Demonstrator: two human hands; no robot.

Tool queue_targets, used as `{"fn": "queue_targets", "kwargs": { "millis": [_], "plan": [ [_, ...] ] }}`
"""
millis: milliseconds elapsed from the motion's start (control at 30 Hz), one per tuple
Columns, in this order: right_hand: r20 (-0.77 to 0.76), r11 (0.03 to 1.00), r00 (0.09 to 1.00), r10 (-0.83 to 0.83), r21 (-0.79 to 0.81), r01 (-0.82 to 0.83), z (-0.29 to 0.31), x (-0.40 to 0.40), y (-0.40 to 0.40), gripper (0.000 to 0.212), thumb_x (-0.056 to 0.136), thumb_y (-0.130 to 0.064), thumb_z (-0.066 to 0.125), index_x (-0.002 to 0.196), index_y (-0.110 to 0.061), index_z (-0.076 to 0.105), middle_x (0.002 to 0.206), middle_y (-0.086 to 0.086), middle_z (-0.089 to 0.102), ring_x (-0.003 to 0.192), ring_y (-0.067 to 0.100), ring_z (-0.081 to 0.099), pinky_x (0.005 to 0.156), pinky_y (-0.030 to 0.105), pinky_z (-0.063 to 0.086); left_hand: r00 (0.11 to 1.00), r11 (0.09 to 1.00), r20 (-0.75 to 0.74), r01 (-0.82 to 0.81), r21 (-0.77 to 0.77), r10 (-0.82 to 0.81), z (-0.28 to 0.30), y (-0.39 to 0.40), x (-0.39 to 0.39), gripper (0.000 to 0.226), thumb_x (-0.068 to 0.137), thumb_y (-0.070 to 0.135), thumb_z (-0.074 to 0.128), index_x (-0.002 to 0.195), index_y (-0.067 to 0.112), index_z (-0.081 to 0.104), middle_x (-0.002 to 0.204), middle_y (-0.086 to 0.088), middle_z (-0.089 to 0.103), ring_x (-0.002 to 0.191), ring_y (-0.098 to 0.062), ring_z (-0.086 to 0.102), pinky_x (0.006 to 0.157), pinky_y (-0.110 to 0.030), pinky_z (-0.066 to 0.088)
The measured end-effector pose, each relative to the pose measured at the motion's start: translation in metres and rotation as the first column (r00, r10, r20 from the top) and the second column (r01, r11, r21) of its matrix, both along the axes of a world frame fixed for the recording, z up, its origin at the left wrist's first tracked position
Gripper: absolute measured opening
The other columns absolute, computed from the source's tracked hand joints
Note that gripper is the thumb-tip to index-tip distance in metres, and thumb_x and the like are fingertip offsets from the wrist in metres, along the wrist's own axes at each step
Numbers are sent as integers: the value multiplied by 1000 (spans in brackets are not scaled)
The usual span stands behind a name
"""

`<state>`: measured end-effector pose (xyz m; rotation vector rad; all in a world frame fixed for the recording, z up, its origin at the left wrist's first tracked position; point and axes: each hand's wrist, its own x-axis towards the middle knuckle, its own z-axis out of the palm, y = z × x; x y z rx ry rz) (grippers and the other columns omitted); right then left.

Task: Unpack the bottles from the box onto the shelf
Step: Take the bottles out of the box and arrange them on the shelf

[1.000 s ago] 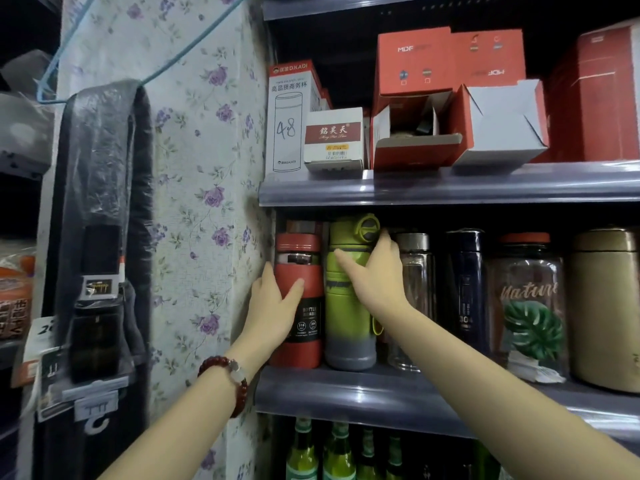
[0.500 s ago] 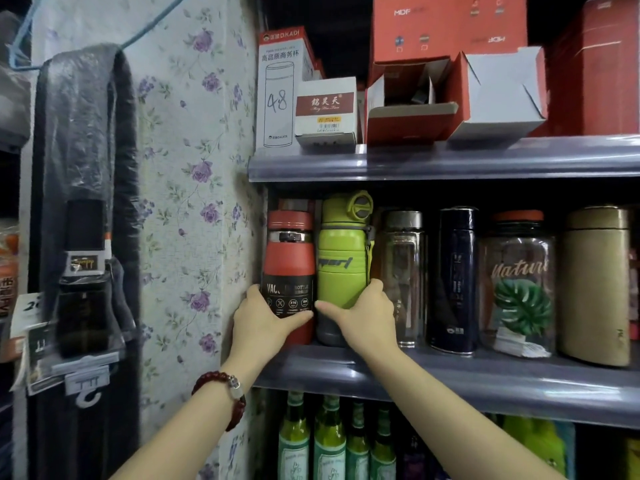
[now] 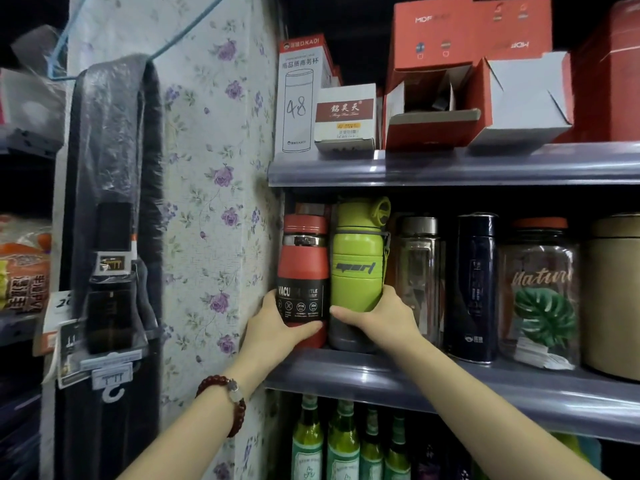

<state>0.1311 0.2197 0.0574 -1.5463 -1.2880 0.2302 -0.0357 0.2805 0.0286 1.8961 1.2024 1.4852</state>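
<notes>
Both bottles stand upright on the grey middle shelf [image 3: 450, 382], at its far left end against the flowered wallpaper panel [image 3: 214, 202], and each hand has taken one low down, near the base. The left hand [image 3: 277, 327] wraps the lower part of the red vacuum bottle with the black label band and steel collar [image 3: 303, 275], thumb lying across the front just under the label and the fingers going round the wall side, where they pass out of sight. The right hand [image 3: 381, 318] grips the lime-green sport bottle with the grey base and looped lid [image 3: 356, 261], thumb reaching left across the join between green body and grey base, the fingers curled round the right flank. The two bottles touch or nearly touch side by side; the shadow between them is too dark to say which. Their long axes run straight up, parallel with the clear glass bottle with the steel cap [image 3: 419, 271] just to the right of the green one. Each bottle lies directly ahead of its own hand, further into the shelf than the wrist, so any nudge back or square-up would run along the forearms, away from the body. The red bottle has the wall tight on its left, leaving little sideways room.
</notes>
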Motion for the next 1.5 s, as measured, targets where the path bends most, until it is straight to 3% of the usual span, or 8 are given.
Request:
{"fn": "queue_targets", "kwargs": {
  "millis": [233,500,600,733,1033,1233,1400,1500],
  "plan": [
    [5,1000,1000,3,-22,-3,2,2,0,82,59,-40,87,122,-11,44,122,8,58,110,25,56,76,29,45,996,999,78,-34,17,33,-3,-6,2,79,60,33,86,129,21,48,115,5,64,94,-9,53,85,-22,38],
    [-35,980,981,190,-59,-192,2,16,1,95,43,-49,86,126,-21,48,119,-1,65,105,16,63,95,37,51,995,996,80,-59,65,54,-5,-13,8,77,62,36,85,127,21,46,113,5,63,91,-6,50,82,-20,37],
    [28,993,995,98,-74,-96,1,11,-8,93,56,-48,86,129,-15,41,123,0,58,108,18,57,85,26,45,998,997,33,-52,56,51,-5,-14,4,79,64,36,83,132,22,44,120,3,62,96,-8,53,83,-20,36],
    [106,998,994,-39,-40,44,-6,-5,-10,92,56,-54,84,122,-9,39,125,12,55,115,28,54,85,32,45,996,996,27,-87,28,87,-6,-14,5,76,61,36,85,127,21,49,119,0,64,107,-18,60,80,-21,37],
    [29,994,998,48,-100,-45,-2,6,-5,88,54,-45,88,124,-15,45,122,5,59,100,17,53,85,27,46,999,999,19,-48,-23,49,-3,-11,1,73,61,31,86,123,19,50,113,2,64,91,-11,54,81,-22,38],
    [45,994,999,-14,-104,19,-2,-2,-8,91,53,-48,87,121,-11,40,124,10,57,112,27,56,92,37,50,991,992,32,-130,6,129,-6,-16,9,74,61,34,85,123,17,49,119,-5,65,109,-25,60,82,-25,40],
    [109,984,993,40,-176,-20,3,-2,-25,92,63,-53,80,130,-6,37,131,12,52,118,27,53,93,34,48,986,993,-123,-114,-29,110,-2,-20,5,78,68,42,78,130,12,40,123,-10,63,111,-30,60,88,-34,45],
    [239,998,971,19,-65,-4,5,13,-53,73,71,-53,74,126,-13,46,121,5,59,103,18,56,83,27,47,966,988,-211,-150,25,151,9,-45,5,84,73,50,70,136,11,31,127,-14,59,112,-34,57,91,-42,47]
  ]
}}
